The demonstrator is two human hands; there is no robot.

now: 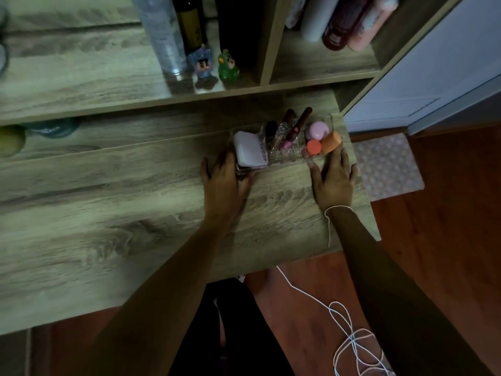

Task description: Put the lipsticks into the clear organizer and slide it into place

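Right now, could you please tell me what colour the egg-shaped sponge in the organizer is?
Orange; the sponge sits at the clear organizer's right end, head view.

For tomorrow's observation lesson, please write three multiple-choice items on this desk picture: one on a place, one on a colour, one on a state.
1. Where on the desk does the clear organizer stand?
A. by the far right corner
B. at the near left edge
C. on the upper shelf

2. What colour is the small toy next to the blue figurine?
A. red
B. green
C. white

3. How do the hands meet the organizer?
A. one lifts it off the desk
B. both rest flat far from it
C. one at each end, organizer on the desk

Answers:
1 A: it sits near the desk's right edge, below the shelf.
2 B: the green figurine stands beside the blue one.
3 C: the left hand is at the end with the white compact, the right hand at the end with the orange sponge.
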